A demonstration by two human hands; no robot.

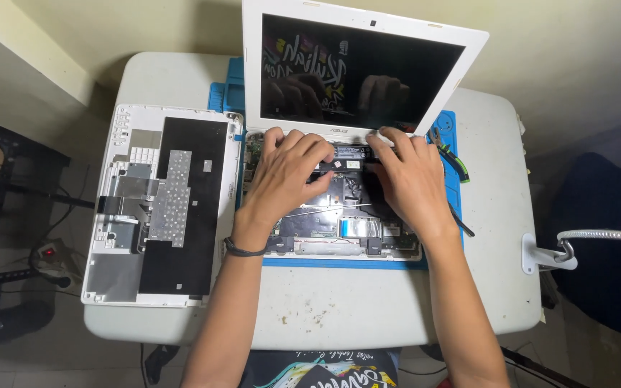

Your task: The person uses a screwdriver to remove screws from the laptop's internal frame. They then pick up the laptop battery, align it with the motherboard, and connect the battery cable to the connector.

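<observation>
White laptop (339,215): one, lid up, insides bared, lying on a blue mat (339,263) on the counter (339,309).
Battery strip (350,154): one black bar at the hinge edge, long axis running 9 to 3 o'clock.
Left hand (285,172): fingers spread, pressing down at the strip's 9 o'clock end.
Right hand (407,176): fingers curled over the 3 o'clock end; grip itself hidden.
Nearer hand: both touch it, about equally.
Keyboard cover (159,205): one, face down, at 9 o'clock.
Pliers (451,154): one pair, at 3 o'clock.
</observation>
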